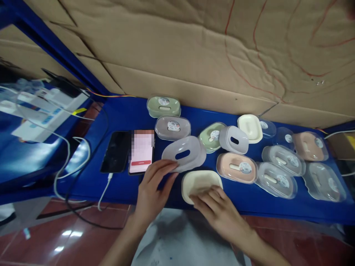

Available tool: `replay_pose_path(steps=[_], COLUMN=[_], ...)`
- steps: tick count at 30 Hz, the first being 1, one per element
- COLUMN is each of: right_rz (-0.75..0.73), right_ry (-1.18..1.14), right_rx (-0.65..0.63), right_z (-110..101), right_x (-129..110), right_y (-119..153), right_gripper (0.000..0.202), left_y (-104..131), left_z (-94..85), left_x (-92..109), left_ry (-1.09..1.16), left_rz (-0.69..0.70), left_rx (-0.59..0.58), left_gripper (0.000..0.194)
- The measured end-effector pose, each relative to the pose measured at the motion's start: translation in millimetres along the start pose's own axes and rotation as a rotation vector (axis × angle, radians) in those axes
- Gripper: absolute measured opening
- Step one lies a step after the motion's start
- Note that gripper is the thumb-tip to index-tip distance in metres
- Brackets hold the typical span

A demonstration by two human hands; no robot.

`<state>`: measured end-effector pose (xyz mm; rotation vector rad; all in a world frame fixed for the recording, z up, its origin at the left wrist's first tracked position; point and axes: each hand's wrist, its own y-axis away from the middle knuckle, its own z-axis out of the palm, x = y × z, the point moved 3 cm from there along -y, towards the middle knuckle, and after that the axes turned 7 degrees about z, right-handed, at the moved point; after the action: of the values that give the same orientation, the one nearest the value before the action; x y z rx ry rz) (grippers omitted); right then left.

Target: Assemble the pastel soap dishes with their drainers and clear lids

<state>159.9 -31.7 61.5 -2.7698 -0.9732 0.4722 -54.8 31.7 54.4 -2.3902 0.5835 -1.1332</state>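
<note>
My left hand (159,183) pinches the near edge of a pale grey-lilac oval dish (191,162) with a slot in its middle. The dish is tilted above the blue table. To its right, my right hand (213,205) rests its curled fingers inside a cream tray (188,183) at the table's front edge; whether they hold something is hidden. A grey lidded dish (166,127) with a round label lies just behind the lilac dish. Further right are a peach dish (233,168) and a green dish (206,142), both under clear covers.
A black phone (114,151) with a white cable and a lit phone (142,157) lie left of my hands. Several covered dishes stand at the right, near a grey one (277,179). Cardboard (177,55) rises behind the blue table (130,114); cables hang at the left.
</note>
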Motion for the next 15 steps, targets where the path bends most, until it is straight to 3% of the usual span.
replay_pose_path(steps=[3,6,9,12,15], right_rz=[-0.013,-0.008,0.097,0.229,0.252], right_ry=[-0.029,-0.131,-0.235,-0.224,-0.172], right_rx=[0.034,0.105,0.222,0.290,0.289], right_z=[22.0,16.2,7.6,9.6,13.0], right_x=[11.8,25.6,42.5,64.1,81.3], right_y=[-15.0,-17.0,1.2,24.6,33.0], right_gripper=[0.027,0.026,0.029,0.044,0.067], left_y=[-0.2,10.0,25.2,35.8,37.1], left_z=[0.1,3.9,9.8,18.5,26.3], left_x=[8.6,12.1,11.5,11.4,13.9], left_ry=[-0.073,-0.143,-0.144,-0.101,-0.080], left_rz=[0.101,0.142,0.177,0.246,0.275], left_rx=[-0.075,-0.113,-0.129,-0.204,-0.261], left_gripper=[0.029,0.028,0.031,0.036,0.032])
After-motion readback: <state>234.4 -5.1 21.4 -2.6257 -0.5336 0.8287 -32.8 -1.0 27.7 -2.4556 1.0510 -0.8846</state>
